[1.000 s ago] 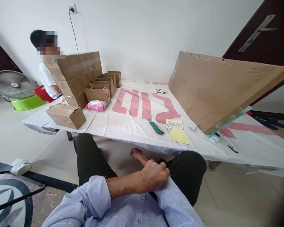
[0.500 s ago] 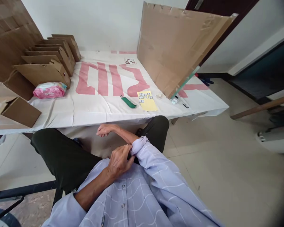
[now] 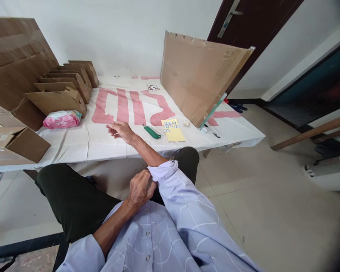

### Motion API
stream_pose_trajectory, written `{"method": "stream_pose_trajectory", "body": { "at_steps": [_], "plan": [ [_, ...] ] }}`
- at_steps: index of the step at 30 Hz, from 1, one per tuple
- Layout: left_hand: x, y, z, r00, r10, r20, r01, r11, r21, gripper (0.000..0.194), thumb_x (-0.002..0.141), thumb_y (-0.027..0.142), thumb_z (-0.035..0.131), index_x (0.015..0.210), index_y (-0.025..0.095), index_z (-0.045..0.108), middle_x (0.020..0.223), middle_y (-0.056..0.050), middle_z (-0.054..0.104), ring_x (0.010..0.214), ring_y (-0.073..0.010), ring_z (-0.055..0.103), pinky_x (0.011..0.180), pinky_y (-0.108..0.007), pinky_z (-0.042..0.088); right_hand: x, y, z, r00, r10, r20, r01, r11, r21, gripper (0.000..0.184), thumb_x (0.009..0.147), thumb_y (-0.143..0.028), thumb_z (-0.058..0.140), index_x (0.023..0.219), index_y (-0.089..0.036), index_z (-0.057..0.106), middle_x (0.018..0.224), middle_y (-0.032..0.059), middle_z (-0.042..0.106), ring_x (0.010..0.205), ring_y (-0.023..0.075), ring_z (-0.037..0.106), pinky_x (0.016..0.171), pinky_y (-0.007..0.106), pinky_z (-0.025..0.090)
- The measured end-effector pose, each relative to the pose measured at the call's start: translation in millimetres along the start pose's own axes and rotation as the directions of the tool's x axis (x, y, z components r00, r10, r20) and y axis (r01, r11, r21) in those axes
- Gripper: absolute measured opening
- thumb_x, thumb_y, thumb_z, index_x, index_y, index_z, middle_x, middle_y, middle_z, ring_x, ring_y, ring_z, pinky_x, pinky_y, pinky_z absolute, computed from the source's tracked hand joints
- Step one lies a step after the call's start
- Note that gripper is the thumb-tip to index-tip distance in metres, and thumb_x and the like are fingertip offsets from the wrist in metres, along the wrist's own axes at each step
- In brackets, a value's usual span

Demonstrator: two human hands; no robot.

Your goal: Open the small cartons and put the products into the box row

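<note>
trouble could be caused by the right forearm (image 3: pixel 147 149): if it is swung towards three o'clock, the green tool (image 3: pixel 152 132), lying close at three o'clock from the right hand (image 3: pixel 122 131), could be pushed, or the yellow sheet (image 3: pixel 174 132) beyond it creased. the fingers of the right hand are loosely bent above the cloth (image 3: pixel 102 145); no grasped thing is seen. at five o'clock from it, the fingers of the left hand (image 3: pixel 140 188) are curled against the rolled cuff (image 3: pixel 163 170); whether the fabric is gripped cannot be told. by a careless pull, the cuff could be unrolled.

at ten o'clock, open boxes (image 3: pixel 55 100) are lined up; their insides are hidden. at nine o'clock, a pink packet (image 3: pixel 62 119) is placed, its content covered. nearer the edge, a small carton (image 3: pixel 28 146) is seen with a dark gap, and what is inside cannot be told.
</note>
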State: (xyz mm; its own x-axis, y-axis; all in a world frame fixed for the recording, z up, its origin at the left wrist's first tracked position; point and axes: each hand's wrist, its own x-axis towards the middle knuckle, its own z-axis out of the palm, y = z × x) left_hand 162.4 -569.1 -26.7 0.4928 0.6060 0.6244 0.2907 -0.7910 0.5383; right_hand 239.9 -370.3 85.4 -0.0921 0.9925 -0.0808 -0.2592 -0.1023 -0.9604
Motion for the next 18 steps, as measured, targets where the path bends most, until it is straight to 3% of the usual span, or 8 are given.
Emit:
{"method": "stream_pose_trajectory", "body": {
  "at_steps": [2,5,7,9,11,13,16,18],
  "plan": [
    [6.5,0.9,3.4,0.999,0.045,0.017,-0.045,0.999,-0.01,0.012,0.096,0.014,0.055,0.087,0.022,0.059,0.083,-0.006,0.072,0.073,-0.02,0.069,0.07,-0.031,0.051,10.2,-5.9,-1.7,0.997,-0.044,-0.069,0.045,0.999,0.016,0.021,0.106,-0.025,0.068,0.086,-0.017,0.071,0.075,-0.0041,0.066,0.06,0.0076,0.056,0.056,0.019,0.046],
    [11.8,15.2,2.4,0.995,0.023,0.094,-0.006,0.984,-0.178,0.017,0.092,0.013,0.056,0.077,0.022,0.054,0.069,-0.001,0.064,0.059,-0.0148,0.056,0.06,-0.028,0.041,24.8,-10.0,-8.3,0.983,-0.116,-0.145,0.11,0.993,-0.048,0.025,0.107,-0.029,0.065,0.084,-0.019,0.066,0.072,-0.006,0.062,0.06,0.0075,0.053,0.058,0.019,0.044],
    [14.3,27.8,-4.3,0.982,-0.004,0.188,0.065,0.945,-0.32,0.022,0.091,0.012,0.057,0.072,0.021,0.051,0.064,0.001,0.06,0.055,-0.0118,0.05,0.058,-0.027,0.036,31.1,-9.0,-14.9,0.96,-0.195,-0.2,0.148,0.962,-0.229,0.029,0.109,-0.026,0.06,0.08,-0.02,0.06,0.07,-0.0067,0.059,0.061,0.0079,0.052,0.06,0.02,0.041],
    [19.6,37.3,-15.4,0.958,0.03,0.285,0.104,0.89,-0.444,0.024,0.092,0.012,0.06,0.071,0.019,0.055,0.064,0.002,0.062,0.057,-0.0112,0.053,0.059,-0.026,0.038,32.3,-4.6,-20.2,0.926,-0.316,-0.205,0.167,0.832,-0.529,0.034,0.11,-0.023,0.057,0.076,-0.02,0.055,0.071,-0.0065,0.056,0.067,0.0089,0.051,0.064,0.021,0.038],
    [30.3,40.9,-29.5,0.94,0.099,0.325,0.096,0.84,-0.535,0.02,0.095,0.014,0.064,0.076,0.019,0.065,0.068,0.001,0.068,0.061,-0.0122,0.06,0.062,-0.026,0.044,28.4,3.2,-20.6,0.908,-0.408,-0.095,0.175,0.575,-0.799,0.036,0.111,-0.019,0.055,0.075,-0.02,0.052,0.073,-0.0059,0.055,0.074,0.0102,0.051,0.069,0.022,0.034],
    [47.6,38.9,-44.2,0.953,0.143,0.268,0.026,0.841,-0.54,0.018,0.099,0.016,0.065,0.082,0.019,0.071,0.073,-0.001,0.072,0.066,-0.014,0.065,0.066,-0.028,0.049,21.1,14.0,-14.2,0.911,-0.409,0.055,0.215,0.356,-0.909,0.034,0.111,-0.018,0.057,0.077,-0.019,0.052,0.078,-0.0053,0.056,0.08,0.0113,0.051,0.071,0.023,0.03],
    [81.3,31.6,-60.0,0.973,0.194,0.122,-0.14,0.926,-0.349,0.017,0.105,0.02,0.062,0.094,0.019,0.075,0.095,-0.008,0.079,0.088,-0.0213,0.073,0.082,-0.036,0.057,8.2,33.8,5.5,0.914,-0.339,0.224,0.316,0.245,-0.917,0.03,0.108,-0.018,0.064,0.08,-0.018,0.056,0.087,-0.0033,0.064,0.087,0.0131,0.054,0.072,0.024,0.029],
    [102.3,27.7,-61.2,0.947,0.256,0.195,-0.206,0.947,-0.246,0.019,0.108,0.024,0.059,0.108,0.02,0.078,0.116,-0.012,0.081,0.108,-0.0257,0.075,0.096,-0.041,0.059,0.0,47.8,21.1,0.901,-0.275,0.336,0.393,0.19,-0.9,0.027,0.107,-0.021,0.067,0.081,-0.018,0.06,0.092,-0.001,0.07,0.089,0.0151,0.058,0.072,0.026,0.032]
  ]
}}
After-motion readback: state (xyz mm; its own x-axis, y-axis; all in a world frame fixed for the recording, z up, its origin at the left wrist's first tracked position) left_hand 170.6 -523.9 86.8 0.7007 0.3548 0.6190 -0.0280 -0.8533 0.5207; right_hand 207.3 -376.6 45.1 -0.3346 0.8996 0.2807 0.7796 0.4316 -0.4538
